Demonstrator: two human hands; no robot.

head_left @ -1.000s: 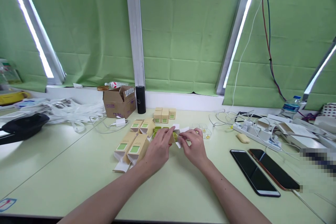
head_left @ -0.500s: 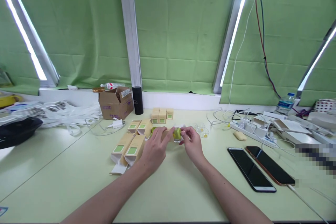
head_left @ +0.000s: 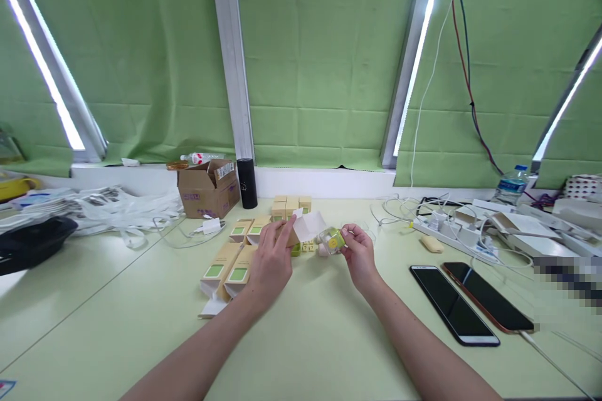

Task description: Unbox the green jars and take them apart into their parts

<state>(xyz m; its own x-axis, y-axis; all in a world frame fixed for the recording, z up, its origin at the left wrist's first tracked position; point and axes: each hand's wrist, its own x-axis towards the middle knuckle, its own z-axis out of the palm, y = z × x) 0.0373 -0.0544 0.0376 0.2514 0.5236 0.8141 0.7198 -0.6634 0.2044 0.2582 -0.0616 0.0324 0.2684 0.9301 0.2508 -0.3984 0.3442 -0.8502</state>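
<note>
Okay, small clear container with yellow-green label has come clear of the open tan cardboard box: right hand pinches it just right of the box, left hand grips the box. Looks separated.

Pale table: cardboard box, black cylinder, small cartons near back edge; two phones right, nearer front edge.
</note>
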